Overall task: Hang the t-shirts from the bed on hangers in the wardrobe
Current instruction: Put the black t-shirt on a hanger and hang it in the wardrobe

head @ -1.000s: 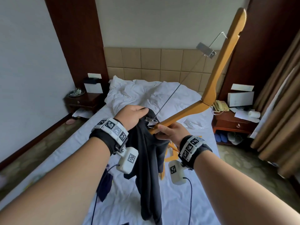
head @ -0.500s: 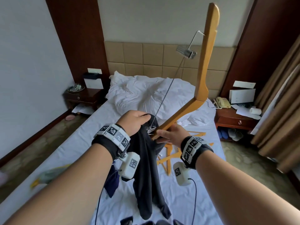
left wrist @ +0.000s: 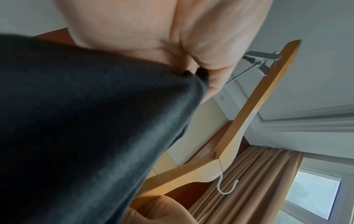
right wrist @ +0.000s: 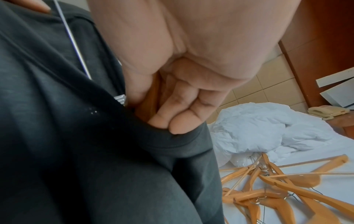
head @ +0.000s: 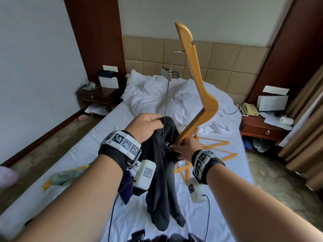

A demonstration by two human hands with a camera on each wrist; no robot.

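Note:
A dark grey t-shirt [head: 162, 172] hangs over the bed [head: 104, 133], bunched at its top in my left hand [head: 148, 124], which grips the fabric [left wrist: 95, 121]. My right hand [head: 185, 147] grips one arm of a wooden hanger [head: 197, 88] at the shirt's collar; that arm's end goes into the fabric [right wrist: 149, 106]. The hanger's other arm points up, with its metal clip bar [head: 170, 75] running down to the shirt. Its hook [left wrist: 226, 188] shows in the left wrist view.
Several more wooden hangers [head: 206, 154] lie in a pile on the white sheet to the right. A navy garment [head: 126, 187] lies below my left wrist. Crumpled duvet and pillows [head: 157, 95] fill the head end. Nightstands [head: 97, 96] [head: 262, 130] flank the bed; curtains [head: 307, 119] hang right.
The hanger's upper arm has swung from leaning right to nearly upright and leftward. Both hands have kept their hold on shirt and hanger, and the view has tilted down the bed.

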